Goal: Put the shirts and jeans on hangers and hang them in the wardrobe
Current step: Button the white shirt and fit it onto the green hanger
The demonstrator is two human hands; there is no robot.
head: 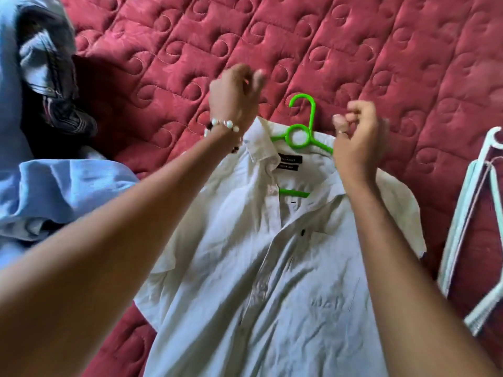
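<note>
A white button-up shirt (245, 254) lies face up on the red quilted bedspread (353, 50). A green plastic hanger (299, 134) sits inside its collar, with the hook pointing away from me. My left hand (235, 96), with a bead bracelet at the wrist, hovers just above the shirt's left collar, its fingers curled and blurred, holding nothing that I can see. My right hand (356, 134) is raised over the right collar and the hanger's right arm, fingers curled into a loose fist with nothing visibly in them.
A crumpled light blue shirt (54, 194) lies at the left, with a dark striped garment (51, 85) behind it. Pale hangers (468, 227) lie stacked on the bedspread at the right edge.
</note>
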